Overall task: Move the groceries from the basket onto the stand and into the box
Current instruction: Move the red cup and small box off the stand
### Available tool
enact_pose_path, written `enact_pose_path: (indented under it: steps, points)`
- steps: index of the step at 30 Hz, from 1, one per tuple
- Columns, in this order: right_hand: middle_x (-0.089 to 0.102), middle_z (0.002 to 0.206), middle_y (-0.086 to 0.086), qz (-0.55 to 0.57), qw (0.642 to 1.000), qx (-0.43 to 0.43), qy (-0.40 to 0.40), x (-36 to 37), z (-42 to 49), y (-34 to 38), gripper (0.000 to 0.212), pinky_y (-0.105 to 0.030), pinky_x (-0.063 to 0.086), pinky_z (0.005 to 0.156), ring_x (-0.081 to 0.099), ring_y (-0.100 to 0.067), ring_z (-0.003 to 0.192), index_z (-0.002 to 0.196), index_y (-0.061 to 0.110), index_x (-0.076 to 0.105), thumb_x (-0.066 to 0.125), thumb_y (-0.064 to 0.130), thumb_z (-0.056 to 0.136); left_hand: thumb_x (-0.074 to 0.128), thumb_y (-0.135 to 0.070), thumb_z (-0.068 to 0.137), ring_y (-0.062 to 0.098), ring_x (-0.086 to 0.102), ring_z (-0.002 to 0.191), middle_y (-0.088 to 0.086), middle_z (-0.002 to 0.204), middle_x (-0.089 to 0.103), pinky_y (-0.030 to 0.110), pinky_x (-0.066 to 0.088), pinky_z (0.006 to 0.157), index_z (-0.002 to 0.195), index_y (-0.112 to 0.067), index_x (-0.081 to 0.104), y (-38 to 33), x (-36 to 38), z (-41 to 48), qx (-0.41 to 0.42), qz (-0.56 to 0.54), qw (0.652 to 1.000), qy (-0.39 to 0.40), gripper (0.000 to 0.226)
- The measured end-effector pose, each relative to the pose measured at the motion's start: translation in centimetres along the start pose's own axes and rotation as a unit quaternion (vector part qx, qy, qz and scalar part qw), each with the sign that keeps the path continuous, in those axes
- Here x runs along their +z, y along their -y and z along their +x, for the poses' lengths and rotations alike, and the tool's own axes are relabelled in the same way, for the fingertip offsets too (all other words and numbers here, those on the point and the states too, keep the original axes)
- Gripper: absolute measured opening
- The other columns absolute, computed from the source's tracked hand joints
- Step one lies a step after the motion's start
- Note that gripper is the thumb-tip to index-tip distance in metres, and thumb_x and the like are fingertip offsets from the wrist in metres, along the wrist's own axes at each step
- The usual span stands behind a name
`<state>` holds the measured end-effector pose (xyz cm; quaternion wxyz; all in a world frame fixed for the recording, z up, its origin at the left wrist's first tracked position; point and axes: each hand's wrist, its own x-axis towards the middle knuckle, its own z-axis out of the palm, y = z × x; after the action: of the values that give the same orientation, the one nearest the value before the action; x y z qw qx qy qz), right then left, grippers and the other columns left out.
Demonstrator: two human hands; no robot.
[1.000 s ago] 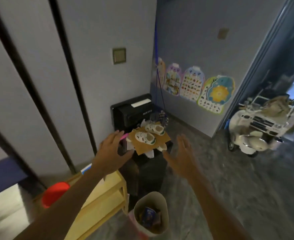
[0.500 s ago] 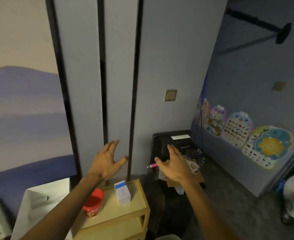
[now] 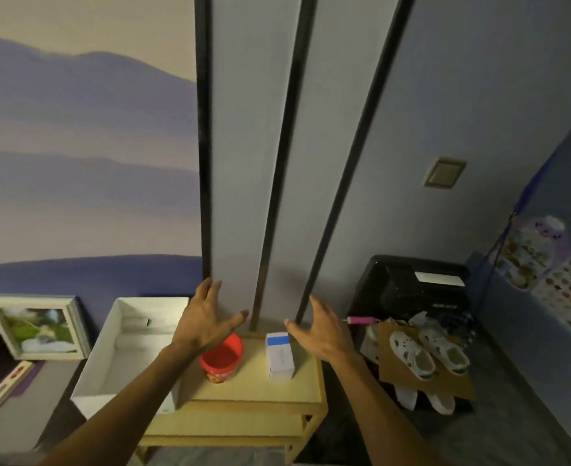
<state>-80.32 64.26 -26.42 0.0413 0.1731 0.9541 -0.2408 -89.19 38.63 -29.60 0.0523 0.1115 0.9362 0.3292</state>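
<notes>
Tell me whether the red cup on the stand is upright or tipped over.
Upright: the red cup rests base-down on the stand, round rim facing up.

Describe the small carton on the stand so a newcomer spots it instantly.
Find the pale wooden stand against the panelled wall, right of the open white box. Two things stand on top: the carton is the right one, white with a blue band, beside the red cup.
</notes>
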Motion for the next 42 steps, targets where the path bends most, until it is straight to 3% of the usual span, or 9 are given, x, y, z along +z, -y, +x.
enact_pose_path:
  steps: [4, 8, 14, 17, 21, 25, 30, 35, 42]
  points:
    - [0.023, 0.175, -0.004, -0.011, 0.999, -0.014, 0.038, 4.1, 4.1, -2.2, 0.104, -0.05, 0.039, 0.12, 0.031, -0.03, 0.158, 0.168, 0.025, 0.02, 0.06, 0.08, 0.088, 0.052, -0.104, 0.056, 0.037, 0.029, 0.154, 0.003, 0.174, 0.01, 0.058, 0.043, 0.117, 0.165, -0.027, 0.014, 2.0, 4.1, 0.5, -0.061, 0.001, 0.998, 0.004, 0.139]
    - [0.03, 0.173, -0.002, -0.001, 0.999, -0.02, 0.042, 9.7, 8.1, -5.4, 0.1, -0.045, 0.043, 0.117, 0.038, -0.027, 0.154, 0.166, 0.025, 0.024, 0.058, 0.08, 0.09, 0.05, -0.108, 0.049, 0.037, 0.032, 0.153, 0.006, 0.173, 0.014, 0.057, 0.044, 0.116, 0.163, -0.026, 0.017, 5.1, 9.6, 1.0, -0.108, 0.022, 0.994, 0.013, 0.145]
    - [0.051, 0.153, 0.002, -0.009, 0.999, -0.015, 0.029, 20.4, 13.2, -10.5, 0.101, -0.034, 0.057, 0.099, 0.057, -0.019, 0.133, 0.155, 0.028, 0.035, 0.056, 0.09, 0.079, 0.059, -0.107, 0.044, 0.032, 0.037, 0.147, 0.006, 0.165, 0.025, 0.056, 0.046, 0.112, 0.16, -0.03, 0.016, 11.2, 18.1, 3.9, -0.131, 0.057, 0.99, 0.01, 0.146]
    - [0.032, 0.168, -0.003, -0.007, 0.999, 0.005, 0.039, 25.5, 15.2, -12.6, 0.116, -0.045, 0.056, 0.105, 0.045, -0.028, 0.148, 0.163, 0.027, 0.019, 0.057, 0.093, 0.075, 0.063, -0.104, 0.044, 0.033, 0.025, 0.154, 0.007, 0.17, 0.015, 0.058, 0.038, 0.118, 0.162, -0.026, 0.007, 13.5, 21.2, 5.4, -0.137, 0.08, 0.987, 0.003, 0.153]
    - [0.007, 0.177, -0.005, -0.015, 0.999, 0.015, 0.038, 29.9, 15.4, -13.9, 0.124, -0.043, 0.057, 0.103, 0.038, -0.032, 0.152, 0.169, 0.029, 0.001, 0.067, 0.084, 0.079, 0.073, -0.096, 0.042, 0.035, 0.019, 0.155, 0.008, 0.17, 0.012, 0.059, 0.037, 0.118, 0.163, -0.023, 0.004, 15.8, 23.9, 6.1, -0.149, 0.096, 0.984, -0.002, 0.157]
    - [0.013, 0.175, -0.008, 0.007, 1.0, 0.009, 0.002, 32.7, 15.1, -14.6, 0.109, -0.04, 0.063, 0.091, 0.049, -0.034, 0.143, 0.17, 0.028, 0.006, 0.073, 0.055, 0.089, 0.079, -0.085, 0.047, 0.035, 0.033, 0.144, 0.009, 0.159, 0.029, 0.054, 0.048, 0.108, 0.159, -0.019, 0.022, 16.4, 24.2, 6.1, -0.132, 0.107, 0.985, -0.036, 0.142]
    - [0.02, 0.172, -0.005, 0.045, 0.999, 0.016, -0.007, 30.2, 14.3, -13.4, 0.102, -0.037, 0.065, 0.085, 0.055, -0.031, 0.133, 0.169, 0.026, 0.016, 0.076, 0.05, 0.09, 0.08, -0.087, 0.046, 0.031, 0.034, 0.144, 0.004, 0.161, 0.031, 0.054, 0.052, 0.105, 0.158, -0.025, 0.023, 14.5, 21.6, 5.7, -0.108, 0.069, 0.99, -0.052, 0.141]
    - [0.019, 0.174, -0.003, 0.063, 0.996, 0.007, -0.054, 22.7, 11.6, -11.0, 0.099, -0.036, 0.061, 0.094, 0.048, -0.031, 0.144, 0.169, 0.025, 0.02, 0.077, 0.051, 0.092, 0.069, -0.096, 0.049, 0.028, 0.039, 0.143, 0.003, 0.16, 0.036, 0.049, 0.051, 0.107, 0.156, -0.021, 0.032, 9.2, 16.2, 4.7, -0.049, 0.048, 0.996, -0.058, 0.136]
    - [0.01, 0.176, 0.0, 0.077, 0.986, 0.023, -0.148, 11.0, 2.9, -8.7, 0.096, -0.03, 0.061, 0.098, 0.044, -0.024, 0.149, 0.169, 0.027, 0.015, 0.069, 0.055, 0.095, 0.052, -0.109, 0.035, 0.024, 0.035, 0.145, -0.005, 0.161, 0.031, 0.044, 0.048, 0.109, 0.157, -0.03, 0.029, -1.1, 8.5, 2.4, 0.072, 0.011, 0.997, 0.019, 0.148]
